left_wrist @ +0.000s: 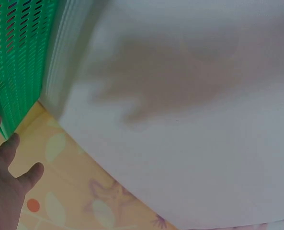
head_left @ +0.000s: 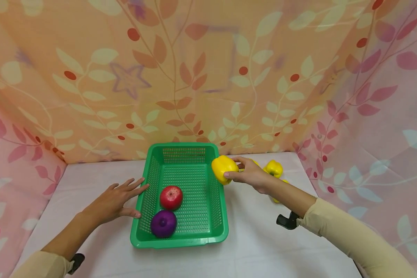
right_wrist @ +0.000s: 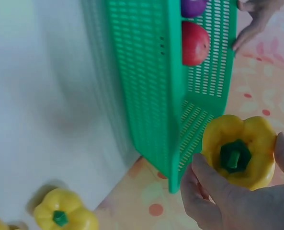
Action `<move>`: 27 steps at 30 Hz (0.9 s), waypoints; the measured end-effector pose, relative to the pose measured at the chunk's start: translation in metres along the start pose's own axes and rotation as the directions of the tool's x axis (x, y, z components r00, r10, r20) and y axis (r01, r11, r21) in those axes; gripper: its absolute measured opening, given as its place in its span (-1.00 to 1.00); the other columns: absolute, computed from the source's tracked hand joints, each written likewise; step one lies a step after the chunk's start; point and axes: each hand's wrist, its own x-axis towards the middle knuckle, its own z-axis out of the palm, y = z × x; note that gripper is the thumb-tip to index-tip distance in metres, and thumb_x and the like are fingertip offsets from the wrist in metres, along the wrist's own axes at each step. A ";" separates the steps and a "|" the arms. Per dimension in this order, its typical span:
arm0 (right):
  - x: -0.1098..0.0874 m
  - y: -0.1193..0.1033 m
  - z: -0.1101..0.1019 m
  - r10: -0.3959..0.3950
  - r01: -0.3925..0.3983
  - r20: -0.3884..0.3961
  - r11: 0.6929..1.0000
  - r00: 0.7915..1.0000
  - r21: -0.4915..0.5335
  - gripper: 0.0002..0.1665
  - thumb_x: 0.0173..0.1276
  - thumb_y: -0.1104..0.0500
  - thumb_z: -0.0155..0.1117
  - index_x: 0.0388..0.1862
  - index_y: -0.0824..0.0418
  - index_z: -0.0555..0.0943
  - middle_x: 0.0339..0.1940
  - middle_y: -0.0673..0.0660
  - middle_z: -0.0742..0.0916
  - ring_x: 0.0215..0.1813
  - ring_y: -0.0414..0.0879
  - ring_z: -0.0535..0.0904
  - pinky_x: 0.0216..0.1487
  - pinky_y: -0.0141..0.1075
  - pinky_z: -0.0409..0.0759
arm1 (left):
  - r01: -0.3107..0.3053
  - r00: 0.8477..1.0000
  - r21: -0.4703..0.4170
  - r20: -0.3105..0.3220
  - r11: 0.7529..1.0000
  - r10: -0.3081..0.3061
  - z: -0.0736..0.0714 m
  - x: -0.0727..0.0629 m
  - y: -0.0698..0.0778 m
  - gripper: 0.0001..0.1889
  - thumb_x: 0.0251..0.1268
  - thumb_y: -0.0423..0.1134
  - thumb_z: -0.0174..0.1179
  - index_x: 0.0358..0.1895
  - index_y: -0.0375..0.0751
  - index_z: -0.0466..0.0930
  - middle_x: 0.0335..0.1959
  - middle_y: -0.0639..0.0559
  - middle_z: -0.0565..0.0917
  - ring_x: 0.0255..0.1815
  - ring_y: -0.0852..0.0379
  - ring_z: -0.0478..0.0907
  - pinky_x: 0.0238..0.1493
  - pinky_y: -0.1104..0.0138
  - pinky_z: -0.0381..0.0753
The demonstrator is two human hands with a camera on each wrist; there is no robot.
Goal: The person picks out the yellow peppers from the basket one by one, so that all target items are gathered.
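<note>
A yellow bell pepper [head_left: 224,169] is gripped between the thumb and fingers of my right hand [head_left: 251,175], over the right rim of the green basket [head_left: 181,242]. Its green stem shows in the right wrist view, where the pepper [right_wrist: 257,139] faces the camera. Inside the basket, toward its left side, lie a red round fruit [head_left: 171,197] and, nearer to me, a purple round vegetable [head_left: 163,224]. My left hand [head_left: 115,200] is at the basket's left rim with its fingers spread and straight. In the left wrist view this hand [left_wrist: 7,187] is only partly in frame.
More yellow bell peppers [head_left: 273,168] lie on the white table [head_left: 257,239] right of the basket, partly hidden by my right arm. A patterned cloth [head_left: 208,77] hangs behind the table and along both sides. Each wrist bears a black mount [head_left: 287,221].
</note>
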 end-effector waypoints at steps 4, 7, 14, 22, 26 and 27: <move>-0.011 0.010 -0.009 0.022 -0.022 -0.018 1.000 1.000 -0.021 -0.04 0.28 0.04 0.47 0.50 0.31 0.20 0.26 0.38 0.42 0.09 0.14 0.56 0.20 -0.08 0.59 | 0.010 1.000 -0.004 0.010 1.000 -0.010 0.000 0.000 0.001 -0.05 0.03 0.35 0.30 0.48 -0.06 0.34 0.50 -0.21 0.30 0.44 -0.45 0.21 0.15 -0.42 0.31; -0.016 0.020 -0.016 0.049 -0.049 -0.037 0.999 0.998 -0.019 0.00 0.27 0.01 0.48 0.52 0.30 0.17 0.28 0.39 0.42 0.11 0.16 0.56 0.21 -0.08 0.58 | 0.012 1.000 -0.007 0.010 1.000 -0.011 0.000 0.000 0.001 -0.05 0.03 0.35 0.30 0.48 -0.06 0.34 0.50 -0.22 0.30 0.44 -0.45 0.21 0.15 -0.42 0.31; -0.021 0.046 -0.029 0.091 -0.088 -0.081 0.995 0.993 0.037 0.04 0.31 0.01 0.44 0.53 0.39 0.07 0.35 0.42 0.32 0.21 0.21 0.49 0.24 -0.06 0.55 | 0.007 1.000 -0.006 0.005 1.000 -0.007 0.000 0.000 0.000 -0.05 0.03 0.35 0.30 0.48 -0.07 0.34 0.49 -0.24 0.30 0.44 -0.44 0.21 0.15 -0.42 0.31; -0.022 0.080 -0.038 0.164 -0.158 -0.124 0.986 0.979 0.059 0.08 0.33 0.01 0.42 0.54 0.44 0.01 0.34 0.45 0.32 0.22 0.23 0.51 0.26 -0.02 0.51 | 0.008 1.000 -0.005 0.008 1.000 -0.008 0.000 0.000 0.000 -0.05 0.03 0.35 0.30 0.48 -0.08 0.34 0.49 -0.23 0.30 0.44 -0.45 0.20 0.15 -0.43 0.30; -0.021 0.099 -0.041 0.201 -0.192 -0.151 0.979 0.968 0.070 0.08 0.33 -0.01 0.42 0.53 0.46 0.03 0.27 0.45 0.35 0.17 0.21 0.49 0.29 0.02 0.48 | 0.013 1.000 -0.010 0.010 1.000 -0.013 0.000 0.001 0.000 -0.05 0.04 0.35 0.29 0.48 -0.07 0.34 0.50 -0.22 0.30 0.45 -0.45 0.20 0.15 -0.44 0.29; -0.020 0.103 -0.042 0.208 -0.199 -0.162 0.977 0.965 0.069 0.09 0.32 -0.02 0.43 0.52 0.47 0.04 0.25 0.43 0.35 0.16 0.20 0.48 0.29 0.03 0.48 | 0.014 1.000 -0.012 0.010 1.000 -0.014 0.000 0.001 0.000 -0.05 0.04 0.36 0.29 0.48 -0.07 0.34 0.50 -0.22 0.30 0.45 -0.45 0.19 0.15 -0.44 0.29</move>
